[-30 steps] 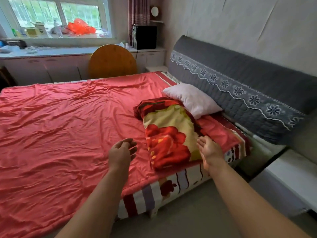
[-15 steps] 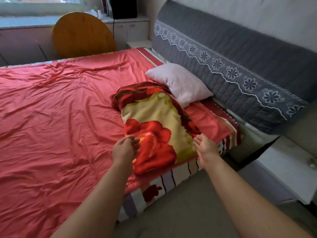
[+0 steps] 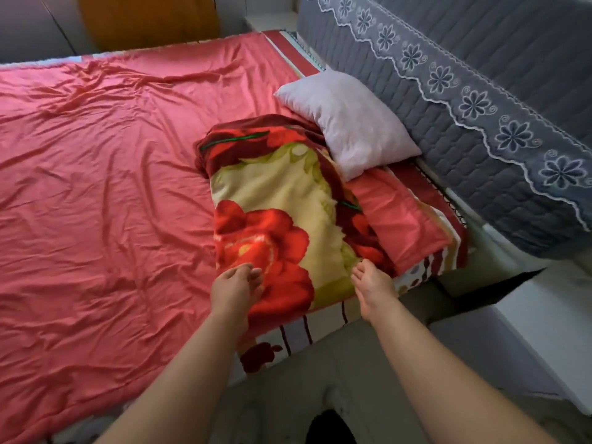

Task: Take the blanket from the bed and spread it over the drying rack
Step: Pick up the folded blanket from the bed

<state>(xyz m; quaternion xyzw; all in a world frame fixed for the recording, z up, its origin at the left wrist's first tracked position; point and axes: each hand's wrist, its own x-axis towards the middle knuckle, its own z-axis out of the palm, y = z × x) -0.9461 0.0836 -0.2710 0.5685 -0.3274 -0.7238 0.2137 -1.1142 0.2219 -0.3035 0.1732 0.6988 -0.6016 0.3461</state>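
A folded blanket (image 3: 282, 206), cream with big red flowers, lies on the bed (image 3: 96, 187) near its front right corner. My left hand (image 3: 235, 290) rests on the blanket's near left edge, fingers curled but holding nothing that I can see. My right hand (image 3: 373, 288) lies flat against the blanket's near right edge, fingers together and extended. The drying rack is not in view.
A pale pink pillow (image 3: 349, 123) leans on the blanket's far end. A grey quilted headboard (image 3: 480, 91) with lace trim runs along the right. A round wooden chair back (image 3: 147, 20) stands behind the bed. A white bedside unit (image 3: 551, 315) sits at the right.
My head has moved closer and tilted down, so the window has left the view. Both hands have reached forward onto the near end of the blanket.
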